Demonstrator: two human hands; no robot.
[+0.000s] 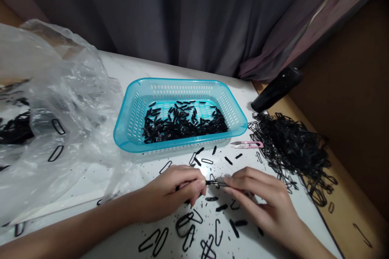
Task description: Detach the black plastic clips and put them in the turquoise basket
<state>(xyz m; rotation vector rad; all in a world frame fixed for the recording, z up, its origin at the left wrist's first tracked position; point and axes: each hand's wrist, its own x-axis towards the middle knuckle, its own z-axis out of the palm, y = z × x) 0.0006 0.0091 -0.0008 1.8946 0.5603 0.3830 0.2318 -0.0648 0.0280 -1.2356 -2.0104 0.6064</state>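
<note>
My left hand point(174, 194) is closed in a pinch on a small black piece point(210, 183) just above the white table. My right hand point(261, 202) is closed too and holds a thin tool whose tip point(220, 184) meets that piece. Black loops point(188, 226) and short black bits lie scattered under and around both hands. A turquoise basket point(133, 117) behind the hands holds a heap of short black pieces point(184, 123).
A crumpled clear plastic bag point(51, 109) with black material inside fills the left. A tangled pile of black loops point(291, 149) lies at the right, with pink snips point(247, 144) beside it. A black handle point(275, 89) rests near the table's right edge. Grey curtain hangs behind.
</note>
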